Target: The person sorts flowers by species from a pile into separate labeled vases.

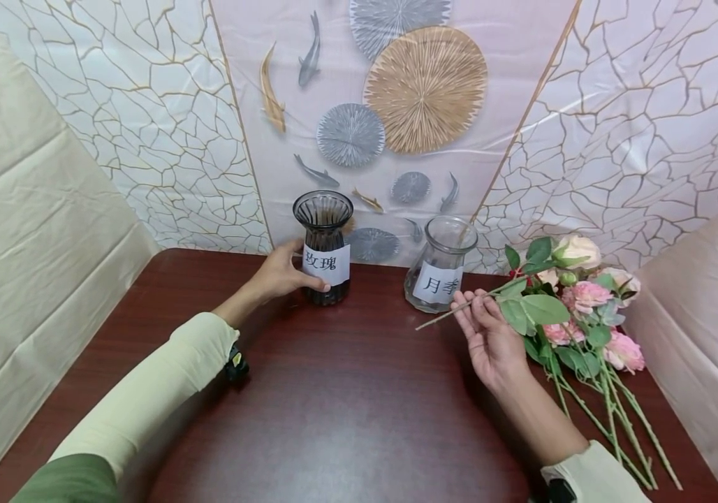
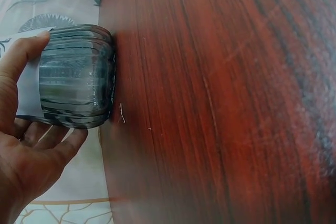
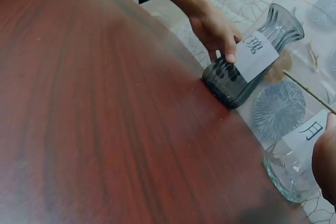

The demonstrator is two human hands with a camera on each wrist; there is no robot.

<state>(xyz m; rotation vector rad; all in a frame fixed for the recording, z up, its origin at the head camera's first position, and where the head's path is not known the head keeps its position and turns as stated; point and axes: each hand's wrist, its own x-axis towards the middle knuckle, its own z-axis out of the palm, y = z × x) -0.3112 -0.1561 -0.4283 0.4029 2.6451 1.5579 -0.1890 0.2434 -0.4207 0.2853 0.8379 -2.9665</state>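
A dark ribbed glass vase with a white paper label stands at the back of the table. My left hand grips its lower body, the thumb lying over the label, as the left wrist view also shows on the vase. Palm turned up, my right hand holds a green flower stem between thumb and fingers; the bare end points left. Large leaves sit on this stem, and a cream rose appears to top it. Just behind the right fingers is a clear glass vase, also labelled.
Pink and cream artificial flowers lie piled at the right, their stems reaching toward the front edge. A patterned backdrop rises directly behind both vases. Cloth walls flank the brown table.
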